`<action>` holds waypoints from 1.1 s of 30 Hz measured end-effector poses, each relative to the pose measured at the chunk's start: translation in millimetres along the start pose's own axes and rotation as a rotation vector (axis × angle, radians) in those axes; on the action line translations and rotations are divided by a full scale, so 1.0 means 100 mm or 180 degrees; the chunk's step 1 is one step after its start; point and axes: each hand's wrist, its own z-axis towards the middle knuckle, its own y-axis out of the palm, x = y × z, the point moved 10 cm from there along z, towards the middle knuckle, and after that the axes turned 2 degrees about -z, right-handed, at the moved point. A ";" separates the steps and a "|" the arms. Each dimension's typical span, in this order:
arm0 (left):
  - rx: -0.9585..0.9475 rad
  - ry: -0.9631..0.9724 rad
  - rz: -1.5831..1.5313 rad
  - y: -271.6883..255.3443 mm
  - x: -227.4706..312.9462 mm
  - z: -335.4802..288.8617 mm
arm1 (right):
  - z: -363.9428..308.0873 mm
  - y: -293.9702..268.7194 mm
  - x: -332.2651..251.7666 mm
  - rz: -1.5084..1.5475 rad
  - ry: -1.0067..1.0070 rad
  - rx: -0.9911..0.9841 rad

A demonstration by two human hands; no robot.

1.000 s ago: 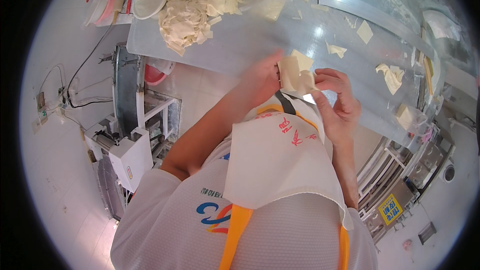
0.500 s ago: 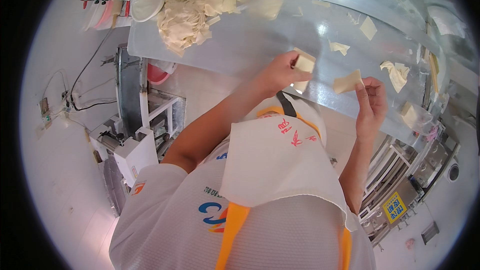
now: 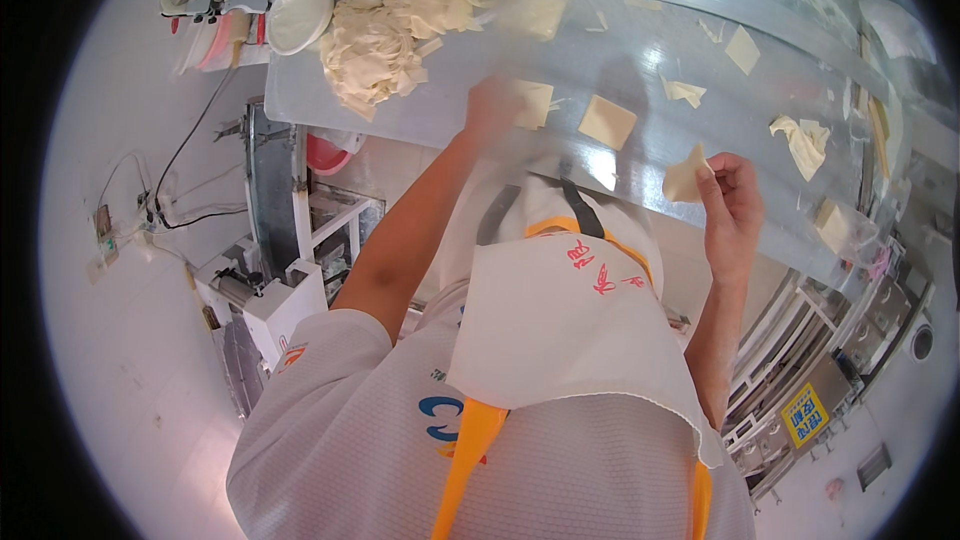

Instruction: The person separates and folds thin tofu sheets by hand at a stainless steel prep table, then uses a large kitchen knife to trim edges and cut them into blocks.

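Note:
My right hand [image 3: 735,202] pinches one thin square dough sheet [image 3: 686,178] by its edge, above the table's near edge. My left hand [image 3: 492,108] is smeared by motion over the metal table [image 3: 450,125], so its fingers cannot be made out. Right beside it is a pale dough square [image 3: 535,104]; whether the hand touches it I cannot tell. Between my hands lies a thicker-looking dough square [image 3: 607,122], flat on the table.
A crumpled heap of dough sheets [image 3: 372,52] covers the table's far left, near a white bowl [image 3: 300,14]. Loose dough pieces [image 3: 742,50], a folded sheet [image 3: 800,146] and a bagged block [image 3: 832,224] lie right. A long metal bar [image 3: 740,10] lies at the back.
My left hand has moved left, away from the dough square it held, which now lies on the table. My right hand still pinches its sheet, which has bent.

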 end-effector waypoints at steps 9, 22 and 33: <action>-0.0009 -0.0279 0.0908 -0.52 0.41 -0.25 | 0.08 0.38 -0.16 0.0177 0.0322 -0.0385; -0.2252 -0.0293 -0.2243 -0.05 2.04 -0.92 | 0.11 0.75 0.14 0.0512 0.0872 -0.0699; -0.1944 -0.0319 -0.1732 -0.31 2.34 -0.87 | 0.18 1.15 1.01 0.3072 0.0990 -0.1644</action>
